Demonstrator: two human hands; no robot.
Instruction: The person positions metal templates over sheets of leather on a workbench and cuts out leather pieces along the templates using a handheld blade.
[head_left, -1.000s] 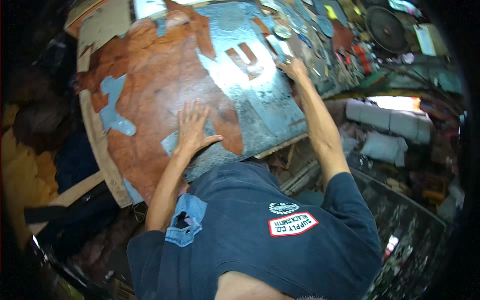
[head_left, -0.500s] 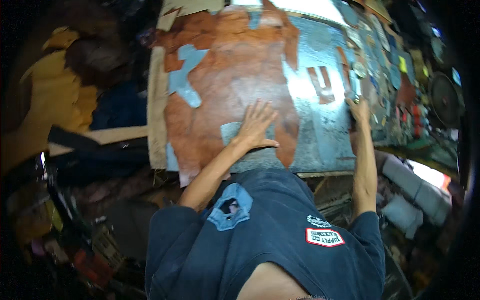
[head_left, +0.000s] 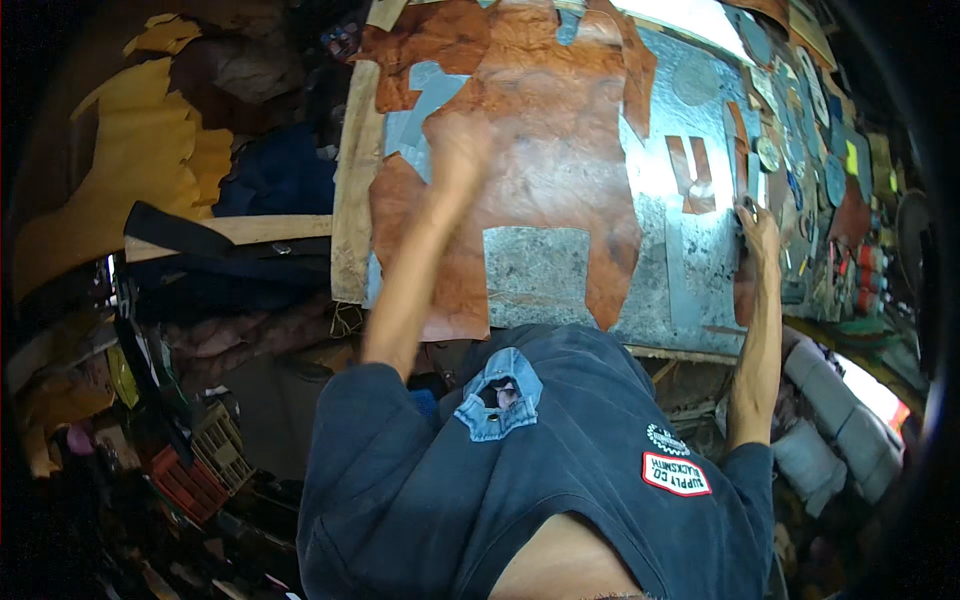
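A large brown leather hide (head_left: 545,150) lies on a bluish-grey sheet (head_left: 650,290) covering the worktable. Straight-sided notches are cut into the hide's near and left edges. Over its left part is my left hand (head_left: 462,150), smeared by motion, so its fingers cannot be made out. At the sheet's right side my right hand (head_left: 762,235) has its fingers closed around a small dark object (head_left: 747,204), mostly hidden. Beside it, two brown leather strips (head_left: 690,175) lie on the sheet. A long narrow leather strip (head_left: 740,150) is just beyond the right hand.
Tools, rolls and leather scraps (head_left: 800,130) crowd the table's right side. A pale wooden board (head_left: 350,200) borders the left edge. Yellow leather (head_left: 130,160) hangs at far left, with crates (head_left: 190,485) below. Grey wrapped bundles (head_left: 840,415) stand at lower right.
My left hand has lifted off the hide's near notch and swung away toward the hide's far left. My right hand stays by the sheet's right side. The whole view has shifted.
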